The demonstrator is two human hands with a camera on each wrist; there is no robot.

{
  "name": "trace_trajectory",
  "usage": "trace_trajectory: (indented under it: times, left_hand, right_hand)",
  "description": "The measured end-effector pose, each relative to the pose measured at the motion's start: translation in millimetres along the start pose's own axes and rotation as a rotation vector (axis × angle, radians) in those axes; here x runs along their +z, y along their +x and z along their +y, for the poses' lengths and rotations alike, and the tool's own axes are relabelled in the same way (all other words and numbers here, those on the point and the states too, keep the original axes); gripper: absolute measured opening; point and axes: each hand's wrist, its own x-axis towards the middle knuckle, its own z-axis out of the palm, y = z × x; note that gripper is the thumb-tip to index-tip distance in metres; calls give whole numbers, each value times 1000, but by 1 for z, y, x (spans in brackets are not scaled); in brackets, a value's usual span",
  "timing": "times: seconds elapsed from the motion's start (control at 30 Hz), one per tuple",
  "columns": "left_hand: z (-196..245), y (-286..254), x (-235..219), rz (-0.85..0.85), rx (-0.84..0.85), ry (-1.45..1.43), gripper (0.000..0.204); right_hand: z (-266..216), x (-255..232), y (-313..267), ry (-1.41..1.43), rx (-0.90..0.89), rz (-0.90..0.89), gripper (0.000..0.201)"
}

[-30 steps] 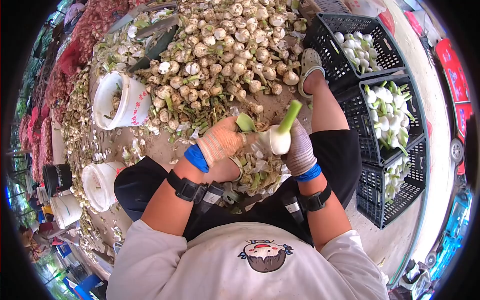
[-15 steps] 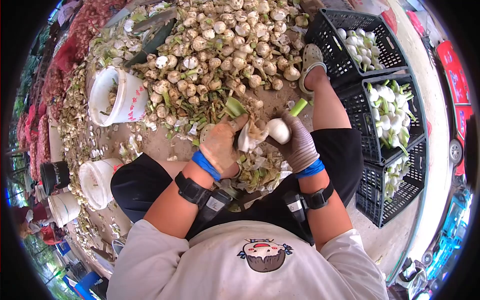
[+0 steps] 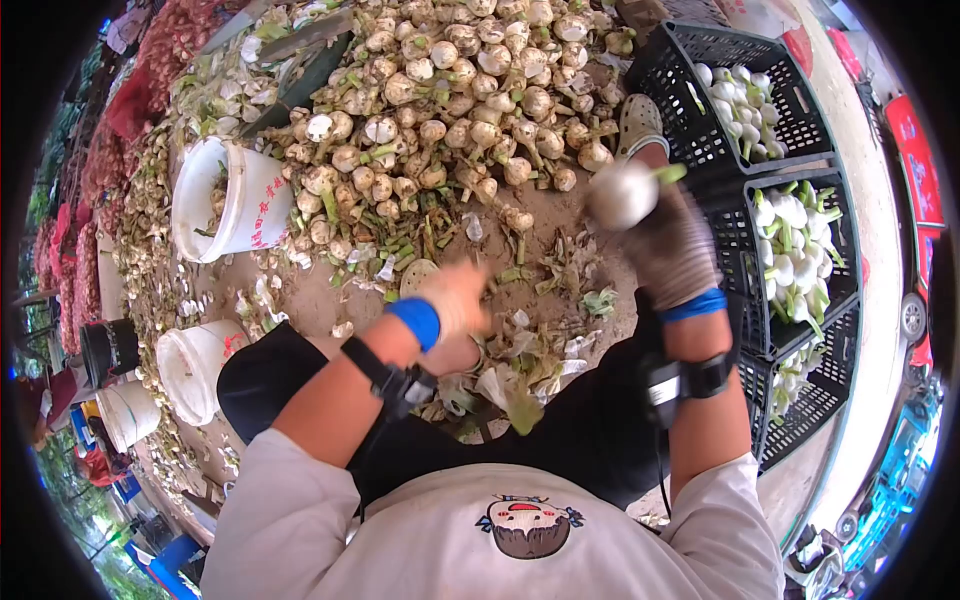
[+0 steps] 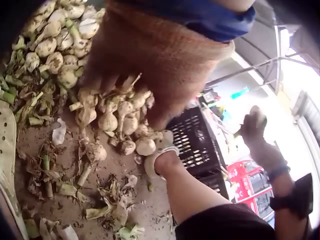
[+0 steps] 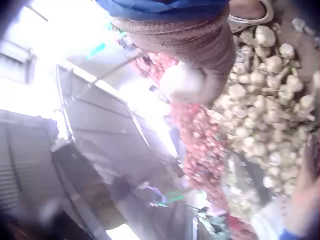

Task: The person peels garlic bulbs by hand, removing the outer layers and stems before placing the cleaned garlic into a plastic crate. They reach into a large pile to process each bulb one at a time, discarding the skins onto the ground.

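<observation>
A peeled white bulb with a short green stalk (image 3: 622, 194) is held in the gloved right hand (image 3: 680, 250), beside the black crates. In the right wrist view the same bulb (image 5: 183, 83) shows blurred against the glove (image 5: 190, 50), fingers curled round it. The gloved left hand (image 3: 455, 300) is over the ground by the left shoe, blurred, with nothing visible in it. Seen in the left wrist view, that glove (image 4: 155, 60) has its fingers loosely bent. Peelings and leaf scraps (image 3: 525, 375) lie between the legs, below both hands.
A large heap of unpeeled bulbs (image 3: 480, 90) lies in front. White buckets (image 3: 262, 205) stand on the left. At the right, black crates (image 3: 750, 250) hold peeled bulbs (image 3: 795, 240). The right shoe (image 3: 640, 122) is between heap and crates.
The right hand has moved forward and right with the bulb, away from the left hand. The husk and leaf by the left hand are out of its grip, and scraps now lie lower between the legs.
</observation>
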Motion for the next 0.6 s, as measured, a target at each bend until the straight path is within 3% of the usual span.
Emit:
trace_trajectory:
  times: [0.03,0.1,0.13,0.17,0.23,0.3,0.37,0.4,0.47,0.5,0.53,0.57,0.6]
  left_hand:
    - [-25,33,7,224,3,-33,62]
    - [-5,61,-47,378,-248,32,62]
    - [-11,85,-53,495,-232,227,61]
    - [-16,109,-58,609,-210,423,62]
    - [-30,153,-71,408,-160,688,66]
    - [-30,174,-90,189,-195,583,65]
    - [-37,184,-91,300,-258,319,61]
    - [-36,171,-85,472,-164,24,50]
    - [-22,137,-70,332,-138,-1095,38]
    - [-4,104,-64,279,48,-1379,31]
    - [-2,91,-63,-30,-135,-1694,30]
    - [0,76,-50,-339,11,-2056,30]
    - [14,57,-39,-119,102,-1886,32]
  right_hand:
    - [-25,14,-4,119,-149,-176,44]
    - [-54,8,-2,288,-202,-380,51]
    - [-45,8,6,293,-310,-336,51]
    - [-36,8,7,94,-319,-98,48]
    - [-16,0,12,-65,-53,-47,43]
    - [2,9,16,-189,-18,26,42]
    - [3,4,18,-292,-44,24,38]
    - [6,9,15,-487,-154,79,38]
    - [18,16,13,-899,-349,115,42]
    - [36,-6,29,-1169,-542,88,52]
    - [46,-8,29,-1459,-630,91,57]
    - [54,-7,27,-1750,-721,89,62]
    - [62,-3,25,-1646,-687,7,66]
